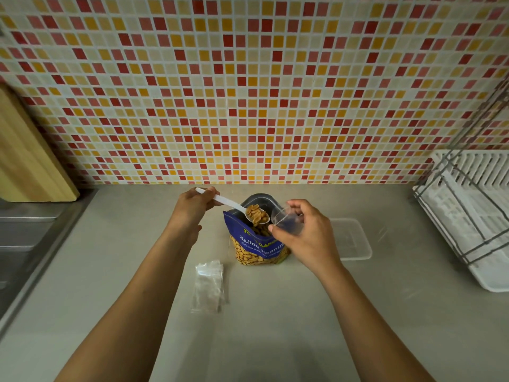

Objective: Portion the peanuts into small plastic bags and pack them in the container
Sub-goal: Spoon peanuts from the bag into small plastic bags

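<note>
An open blue pouch of salted peanuts [256, 249] stands upright on the grey counter. My left hand [194, 206] grips the handle of a white plastic spoon [228, 203]; its bowl, heaped with peanuts [257, 214], hovers over the pouch's mouth. My right hand [304, 235] pinches a small clear plastic bag [283, 217] held open just right of the spoon. A stack of empty small bags [209, 285] lies on the counter in front of the pouch. The clear rectangular container [354, 241] sits to the right, partly hidden by my right hand.
A white dish rack with a wire frame [473, 216] fills the right side. A wooden cutting board [27, 158] leans against the tiled wall at the left, above a steel sink [24, 244].
</note>
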`<state>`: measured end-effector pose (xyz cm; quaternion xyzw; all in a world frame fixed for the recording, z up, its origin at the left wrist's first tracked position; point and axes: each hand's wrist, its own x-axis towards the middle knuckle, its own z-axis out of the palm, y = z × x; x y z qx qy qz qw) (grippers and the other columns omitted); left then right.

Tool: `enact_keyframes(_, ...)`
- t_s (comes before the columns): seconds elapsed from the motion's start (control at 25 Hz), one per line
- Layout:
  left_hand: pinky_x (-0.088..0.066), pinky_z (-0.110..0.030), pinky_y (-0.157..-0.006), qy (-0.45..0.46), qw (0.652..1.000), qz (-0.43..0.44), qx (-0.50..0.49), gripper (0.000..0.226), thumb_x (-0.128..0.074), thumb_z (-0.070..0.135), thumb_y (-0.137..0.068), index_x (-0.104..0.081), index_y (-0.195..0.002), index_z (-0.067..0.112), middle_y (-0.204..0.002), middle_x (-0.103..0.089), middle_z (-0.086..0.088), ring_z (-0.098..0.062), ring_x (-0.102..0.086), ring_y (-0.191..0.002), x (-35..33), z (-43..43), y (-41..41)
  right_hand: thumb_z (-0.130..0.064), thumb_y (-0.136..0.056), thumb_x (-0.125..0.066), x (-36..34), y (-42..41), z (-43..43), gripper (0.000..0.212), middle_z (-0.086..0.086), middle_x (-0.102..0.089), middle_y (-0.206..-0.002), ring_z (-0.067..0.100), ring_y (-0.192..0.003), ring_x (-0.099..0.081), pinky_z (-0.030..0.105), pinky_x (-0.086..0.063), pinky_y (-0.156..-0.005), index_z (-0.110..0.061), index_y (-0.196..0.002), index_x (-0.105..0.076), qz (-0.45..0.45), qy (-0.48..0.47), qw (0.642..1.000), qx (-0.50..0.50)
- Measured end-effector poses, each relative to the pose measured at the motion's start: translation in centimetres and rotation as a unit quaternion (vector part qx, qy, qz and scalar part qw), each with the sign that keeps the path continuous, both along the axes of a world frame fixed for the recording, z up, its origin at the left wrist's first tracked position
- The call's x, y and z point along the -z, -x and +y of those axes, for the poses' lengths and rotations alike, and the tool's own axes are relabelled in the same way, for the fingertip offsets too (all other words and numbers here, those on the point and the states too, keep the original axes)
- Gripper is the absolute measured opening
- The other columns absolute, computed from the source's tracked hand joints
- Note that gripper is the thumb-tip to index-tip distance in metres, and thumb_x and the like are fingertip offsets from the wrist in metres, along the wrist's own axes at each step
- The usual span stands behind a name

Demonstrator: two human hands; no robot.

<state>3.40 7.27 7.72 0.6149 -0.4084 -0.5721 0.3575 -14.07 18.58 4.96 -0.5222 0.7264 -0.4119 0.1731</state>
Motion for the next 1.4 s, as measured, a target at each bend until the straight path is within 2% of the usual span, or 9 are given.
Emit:
enact_keyframes(0.32, -0.029, -0.054, -0.102, 0.003, 1.000, 0.011, -0.011, 0.020, -0.050, 0.030, -0.094, -0.059, -0.104, 0.015, -0.092, -0.065, 0.003, -0.015, -0.056, -0.105, 0.1, 0.1, -0.1, -0.035, -0.069, -0.079, -0.1, 0.4, 0.2, 0.056, -0.005, -0.061, -0.108, 0.009, -0.096, -0.054, 0.014, -0.042, -0.072, -0.019, -0.117, -0.055, 0.015, 0.007, 1.000, 0.012)
enact_keyframes(0.64, -0.031, -0.051, -0.100, -0.014, 0.999, 0.020, -0.030, 0.021, -0.052, 0.029, -0.093, -0.059, -0.106, 0.014, -0.091, -0.064, 0.002, -0.016, -0.058, -0.106, -0.1, 0.3, -0.1, -0.036, -0.069, -0.078, 0.2, 0.7, 0.2, 0.057, -0.003, -0.062, -0.110, 0.011, -0.099, -0.054, 0.024, -0.050, -0.077, -0.019, -0.118, -0.054, 0.032, -0.003, 0.999, 0.018)
enact_keyframes(0.8, -0.032, -0.050, -0.101, -0.018, 0.997, 0.051, -0.053, 0.008, -0.058, 0.026, -0.090, -0.053, -0.093, 0.020, -0.087, -0.065, 0.004, -0.016, -0.061, -0.104, -1.8, -0.2, -0.1, -0.038, -0.068, -0.078, 0.3, 0.3, -0.1, 0.059, -0.004, -0.061, -0.112, 0.014, -0.103, -0.054, 0.027, -0.051, -0.081, -0.021, -0.118, -0.052, 0.036, -0.015, 0.999, 0.016)
enact_keyframes(0.92, -0.033, -0.049, -0.100, -0.005, 0.995, 0.074, -0.064, 0.021, -0.061, 0.025, -0.088, -0.049, -0.104, 0.020, -0.088, -0.067, 0.005, -0.013, -0.064, -0.100, -3.2, -0.4, -0.1, -0.038, -0.068, -0.078, 0.3, 0.0, -0.4, 0.059, -0.004, -0.062, -0.113, 0.015, -0.104, -0.054, 0.025, -0.049, -0.080, -0.021, -0.118, -0.052, 0.036, -0.019, 0.999, 0.009)
enact_keyframes(1.04, -0.032, -0.050, -0.101, 0.020, 0.997, 0.055, -0.044, 0.026, -0.060, 0.026, -0.089, -0.051, -0.112, 0.017, -0.085, -0.067, 0.005, -0.011, -0.063, -0.097, -4.1, 0.0, 0.5, -0.038, -0.068, -0.078, 0.3, -0.4, -0.7, 0.058, -0.004, -0.062, -0.113, 0.016, -0.106, -0.054, 0.030, -0.050, -0.085, -0.021, -0.116, -0.053, 0.035, -0.017, 0.999, 0.002)
enact_keyframes(1.12, -0.030, -0.048, -0.102, 0.041, 0.998, 0.039, -0.015, 0.016, -0.057, 0.026, -0.091, -0.054, -0.103, 0.016, -0.089, -0.068, 0.004, -0.012, -0.060, -0.096, -4.4, 0.6, 1.0, -0.039, -0.067, -0.078, 0.0, -0.7, -0.9, 0.057, -0.004, -0.063, -0.112, 0.016, -0.105, -0.055, 0.034, -0.051, -0.087, -0.021, -0.115, -0.054, 0.027, -0.011, 1.000, 0.002)
enact_keyframes(1.24, -0.034, -0.034, -0.090, 0.107, 0.994, -0.008, 0.031, 0.016, -0.051, 0.025, -0.094, -0.058, -0.082, 0.018, -0.102, -0.065, 0.001, -0.012, -0.056, -0.096, -5.1, 1.6, 1.8, -0.039, -0.067, -0.079, -0.4, -0.9, -1.0, 0.055, -0.005, -0.065, -0.108, 0.014, -0.101, -0.055, 0.032, -0.050, -0.084, -0.020, -0.113, -0.055, 0.004, 0.006, 1.000, 0.000)
enact_keyframes(1.32, -0.037, -0.021, -0.075, 0.168, 0.982, -0.061, 0.059, 0.019, -0.049, 0.024, -0.095, -0.063, -0.088, 0.013, -0.098, -0.063, 0.002, -0.006, -0.055, -0.082, -5.9, 2.1, 2.3, -0.037, -0.067, -0.079, -0.6, -1.1, -0.9, 0.053, -0.005, -0.065, -0.107, 0.011, -0.099, -0.055, 0.026, -0.048, -0.080, -0.019, -0.112, -0.056, -0.011, 0.018, 1.000, 0.000)
enact_keyframes(1.4, -0.041, -0.018, -0.064, 0.241, 0.957, -0.111, 0.115, 0.018, -0.050, 0.023, -0.094, -0.064, -0.089, 0.012, -0.090, -0.065, 0.001, -0.003, -0.054, -0.073, -6.7, 2.6, 2.3, -0.037, -0.068, -0.079, -0.8, -1.4, -1.0, 0.051, -0.005, -0.065, -0.107, 0.010, -0.096, -0.057, 0.023, -0.047, -0.077, -0.020, -0.110, -0.056, -0.022, 0.030, 0.999, -0.002)
